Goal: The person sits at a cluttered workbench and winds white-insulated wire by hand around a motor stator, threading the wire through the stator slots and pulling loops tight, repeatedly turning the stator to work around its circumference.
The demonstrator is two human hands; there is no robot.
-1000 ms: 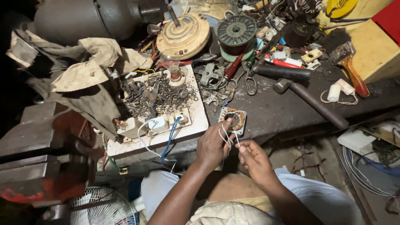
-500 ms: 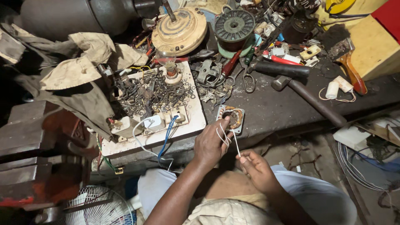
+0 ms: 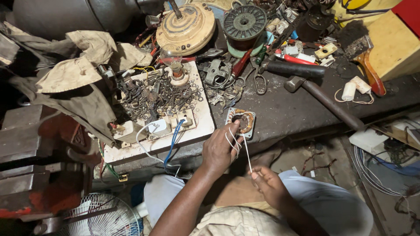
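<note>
Dark, grimy bench point(image 3: 306, 113) runs across the scene, packed w/ clutter at the far side. Red-painted vise point(image 3: 30, 175) at near left. White wire fan guard point(image 3: 105, 216) on the floor below it. Dirt floor point(image 3: 323, 161) near right, cable coils point(image 3: 385, 175) strewn over it. Yellow wooden box point(image 3: 393, 43) far right. Light dim, shadows deep at far left.

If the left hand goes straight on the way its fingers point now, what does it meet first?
The left hand points up and right, toward the bench. First in that line is most likely the small square motor stator, which its fingertips seem almost to touch; depth is unclear. White cord runs from it to the right hand.
</note>
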